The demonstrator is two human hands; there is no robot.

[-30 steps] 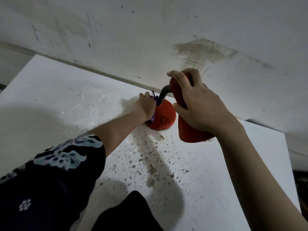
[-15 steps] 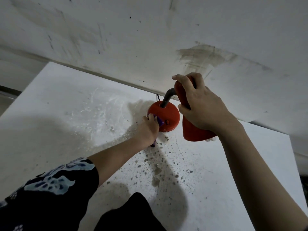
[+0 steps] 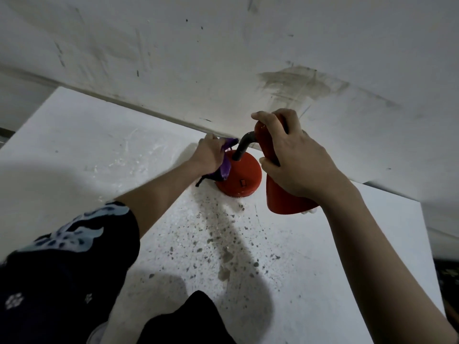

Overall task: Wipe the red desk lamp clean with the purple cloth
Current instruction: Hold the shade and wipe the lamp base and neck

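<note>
The red desk lamp stands at the back of the white table, close to the wall. Its round base (image 3: 242,178) rests on the tabletop and a dark bent neck (image 3: 242,147) rises from it. The red shade (image 3: 280,199) points downward to the right of the base. My right hand (image 3: 295,162) is closed around the upper part of the shade. My left hand (image 3: 211,155) grips the bunched purple cloth (image 3: 226,166) and presses it against the left, rear side of the base, beside the neck.
The white tabletop (image 3: 310,269) is speckled with grey dirt flecks in front of the lamp. A stained white wall (image 3: 223,58) runs right behind the lamp. The table's right edge (image 3: 431,256) drops off to a dark floor.
My left hand with the cloth has slid from the front left of the base up to its rear left side near the neck. My right hand stays on the shade.
</note>
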